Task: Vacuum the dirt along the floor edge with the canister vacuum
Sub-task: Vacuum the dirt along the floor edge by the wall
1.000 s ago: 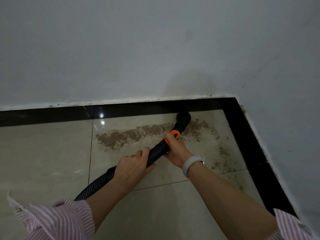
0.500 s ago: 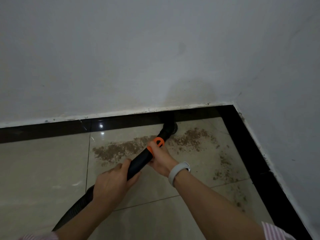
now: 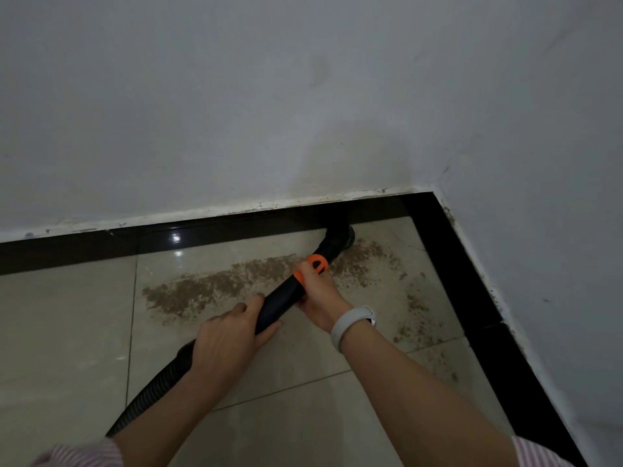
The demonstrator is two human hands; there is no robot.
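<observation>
Vacuum nozzle (image 3: 338, 238), black and round-mouthed, sits on the beige tiled floor (image 3: 67, 332) at the far edge, touching the dark skirting strip (image 3: 84, 246) near the right-hand corner. From it a rigid black tube (image 3: 279, 303) with an orange collar (image 3: 317, 263) slopes back toward the near left, where it joins a ribbed black hose (image 3: 148, 396) running off at the lower left. The right hand (image 3: 320, 298) grips the tube just behind the collar, fingers wrapped round it from the right; a pale wristband (image 3: 350, 325) sits on that wrist. The left hand (image 3: 229, 338) holds the tube nearer the hose, fingers curled closed over its top. Brown dirt (image 3: 209, 288) lies in a band along the floor to the left of the nozzle, with more just right of it and looser specks (image 3: 414, 318) scattered toward the right skirting. White walls (image 3: 236, 112) meet at the corner. Striped pink sleeves (image 3: 84, 455) show at the bottom.
</observation>
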